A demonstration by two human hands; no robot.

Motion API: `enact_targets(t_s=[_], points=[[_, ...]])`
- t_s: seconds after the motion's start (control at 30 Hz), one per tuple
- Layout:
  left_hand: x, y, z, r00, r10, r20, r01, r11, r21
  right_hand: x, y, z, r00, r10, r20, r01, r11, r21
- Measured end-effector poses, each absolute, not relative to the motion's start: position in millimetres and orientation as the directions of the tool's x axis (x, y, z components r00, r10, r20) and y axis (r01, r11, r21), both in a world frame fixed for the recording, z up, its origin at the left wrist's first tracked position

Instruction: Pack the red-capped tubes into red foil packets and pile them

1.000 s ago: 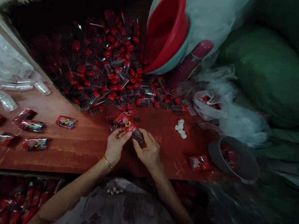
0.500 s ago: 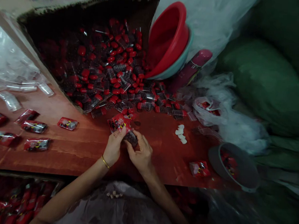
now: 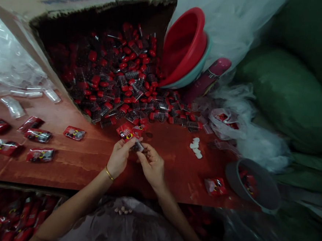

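Observation:
My left hand (image 3: 119, 155) pinches a small red printed packet (image 3: 127, 131) above the red wooden table (image 3: 92, 156). My right hand (image 3: 151, 165) pinches a small clear box of dark candy (image 3: 138, 146) whose end sits at the packet's mouth. Both hands meet in the middle of the table's front half. Just behind them lies a heap of red-capped clear candy boxes (image 3: 125, 81) spilling out of a tipped cardboard carton (image 3: 24, 19).
Several filled red packets (image 3: 38, 154) lie at the left. White tablets (image 3: 196, 147) and one packet (image 3: 214, 185) lie right, beside a grey bowl (image 3: 252, 180). Red and teal basins (image 3: 187, 45) lean at the back. A box of packets (image 3: 13, 216) sits below.
The clear box has slid further into the red packet, and my hands have drawn slightly closer together. The camera has tilted down a little.

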State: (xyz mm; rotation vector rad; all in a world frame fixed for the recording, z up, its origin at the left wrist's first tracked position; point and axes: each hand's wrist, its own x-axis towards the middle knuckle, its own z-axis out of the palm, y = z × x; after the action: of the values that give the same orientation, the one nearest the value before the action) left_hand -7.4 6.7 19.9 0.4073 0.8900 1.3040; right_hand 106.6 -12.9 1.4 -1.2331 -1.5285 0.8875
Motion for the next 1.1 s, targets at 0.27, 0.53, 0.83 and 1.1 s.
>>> enact_targets(t_s=[0.27, 0.53, 0.83, 1.1], points=[[-19, 1, 4, 0.013, 0.931, -0.365, -0.702, 0.268, 0.660, 84, 11, -12, 0.001, 0.991, 0.132, 0.156, 0.130, -0.979], [-104, 8, -5, -0.152, 0.806, -0.572, -0.784, 0.254, 0.566, 114, 104, -9, -0.129, 0.934, 0.333, 0.876, 0.264, -0.403], [-113, 7, -3, -0.336, 0.876, -0.347, -0.590, 0.091, 0.802, 172, 94, -46, -0.312, 0.938, 0.148, 0.899, 0.342, -0.274], [-37, 42, -29, 0.224, 0.953, 0.203, 0.815, -0.298, 0.498, 174, 25, -43, -0.260, 0.949, 0.180, 0.886, 0.309, -0.346]])
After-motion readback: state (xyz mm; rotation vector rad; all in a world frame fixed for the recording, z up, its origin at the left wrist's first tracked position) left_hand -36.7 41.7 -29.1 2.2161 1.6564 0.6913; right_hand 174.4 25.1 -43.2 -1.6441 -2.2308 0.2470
